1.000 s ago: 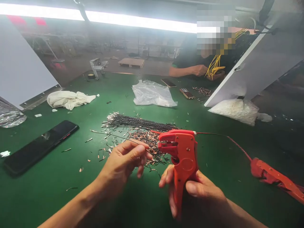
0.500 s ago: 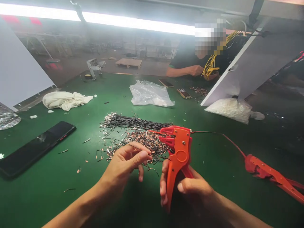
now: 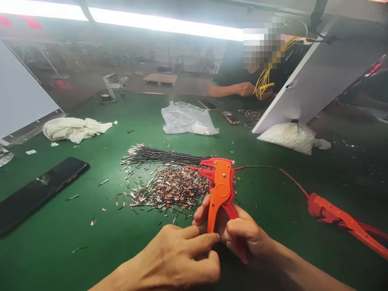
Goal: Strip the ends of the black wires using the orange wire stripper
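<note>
My right hand [image 3: 251,238] is wrapped around the handles of an orange and red wire stripper [image 3: 222,190], held upright with its jaws to the left. My left hand [image 3: 182,258] is closed at the lower end of the orange handle, its index fingertip against it; whatever lies between the fingers is hidden. Just beyond the tool lies a heap of short black and copper wire offcuts [image 3: 172,188]. Behind that heap is a bundle of black wires [image 3: 163,155] with bright ends at the left.
At left lies a black phone [image 3: 45,190]; a white cloth [image 3: 74,129] is behind it. A clear plastic bag [image 3: 188,119] sits mid-table. A second orange tool [image 3: 342,218] lies right, near a white-filled bag [image 3: 286,136]. Across the table, a person's hand [image 3: 244,89] is near yellow wires [image 3: 263,83].
My left hand has moved from above the offcuts down and right to the stripper's handle. The thin dark wire seen at its fingertips is out of sight. The view has shifted slightly.
</note>
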{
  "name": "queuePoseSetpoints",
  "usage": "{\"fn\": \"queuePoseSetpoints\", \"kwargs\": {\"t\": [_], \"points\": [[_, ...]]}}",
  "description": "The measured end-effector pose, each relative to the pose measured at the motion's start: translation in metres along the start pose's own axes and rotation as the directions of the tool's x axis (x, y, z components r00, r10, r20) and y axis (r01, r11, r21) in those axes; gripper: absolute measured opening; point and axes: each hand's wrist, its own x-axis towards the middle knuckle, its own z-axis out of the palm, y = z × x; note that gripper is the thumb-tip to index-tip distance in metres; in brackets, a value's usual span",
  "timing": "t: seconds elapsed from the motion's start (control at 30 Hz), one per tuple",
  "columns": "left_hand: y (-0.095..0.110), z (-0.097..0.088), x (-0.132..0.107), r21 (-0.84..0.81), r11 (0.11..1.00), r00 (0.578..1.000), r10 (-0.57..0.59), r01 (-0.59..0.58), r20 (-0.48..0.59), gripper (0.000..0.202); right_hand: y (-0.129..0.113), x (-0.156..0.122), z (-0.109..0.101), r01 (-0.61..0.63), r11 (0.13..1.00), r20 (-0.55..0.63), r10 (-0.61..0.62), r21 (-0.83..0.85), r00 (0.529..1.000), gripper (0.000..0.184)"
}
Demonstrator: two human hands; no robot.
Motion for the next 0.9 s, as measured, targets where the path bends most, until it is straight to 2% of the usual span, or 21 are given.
{"fn": "queuePoseSetpoints", "kwargs": {"t": [0.07,0.13,0.23,0.33,0.37,0.4,0.43,0.47,0.5,0.53,0.6,0.67,0.73,0.9], "points": [[0.002,0.003,0.004,0.118,0.993,1.0,0.015,-0.015,0.001,0.024,0.001,0.0,0.001,-0.023,0.999,-0.016,0.024,0.035,1.0,0.048],[0.004,0.004,0.008,0.259,0.961,0.994,0.081,-0.096,0.068,0.023,0.002,0.0,0.002,-0.046,0.996,-0.016,0.047,0.072,0.999,0.05],[0.003,0.003,0.01,0.29,0.941,0.982,0.149,-0.176,0.114,0.024,0.001,-0.001,0.005,-0.078,0.99,0.015,0.077,0.114,0.997,0.054],[0.0,-0.001,0.007,-0.039,0.988,0.985,0.155,-0.152,0.071,0.023,-0.001,-0.003,0.004,-0.055,0.993,0.031,0.052,0.103,0.998,0.057],[0.0,-0.004,0.007,-0.172,0.98,0.995,0.103,-0.099,0.018,0.021,-0.001,-0.004,0.003,-0.036,0.996,0.037,0.033,0.077,0.999,0.058],[-0.001,-0.008,0.007,-0.306,0.952,0.999,0.0,-0.017,-0.054,0.018,-0.002,-0.004,0.002,-0.016,0.999,0.045,0.014,0.042,0.999,0.058],[0.0,-0.013,0.007,-0.419,0.905,0.984,-0.134,0.072,-0.121,0.016,-0.002,-0.004,0.0,0.001,1.0,0.052,-0.002,0.007,0.999,0.058],[0.0,-0.019,0.009,-0.544,0.823,0.935,-0.304,0.163,-0.181,0.012,-0.001,-0.004,-0.002,0.02,1.0,0.06,-0.019,-0.019,0.998,0.058],[0.0,-0.026,0.011,-0.678,0.693,0.847,-0.493,0.245,-0.198,0.01,0.0,-0.004,-0.003,0.034,0.999,0.071,-0.032,-0.033,0.997,0.058],[0.0,-0.033,0.015,-0.789,0.534,0.735,-0.658,0.302,-0.165,0.01,0.002,-0.004,-0.004,0.042,0.999,0.082,-0.039,-0.034,0.996,0.059],[-0.002,-0.047,0.022,-0.9,0.315,0.56,-0.823,0.301,-0.101,0.023,0.006,-0.004,-0.004,0.034,0.999,0.121,-0.031,-0.02,0.992,0.06],[-0.004,-0.057,0.029,-0.946,0.171,0.448,-0.893,0.275,-0.031,0.031,0.011,-0.005,-0.003,-0.003,1.0,0.167,0.006,-0.018,0.986,0.06],[-0.006,-0.062,0.034,-0.968,0.082,0.39,-0.921,0.237,0.017,0.035,0.016,-0.006,-0.002,-0.039,0.999,0.21,0.041,-0.013,0.977,0.055],[-0.005,-0.064,0.034,-0.987,-0.036,0.333,-0.939,0.156,0.087,0.034,0.025,-0.006,-0.004,-0.065,0.998,0.267,0.065,-0.008,0.961,0.039]]}}
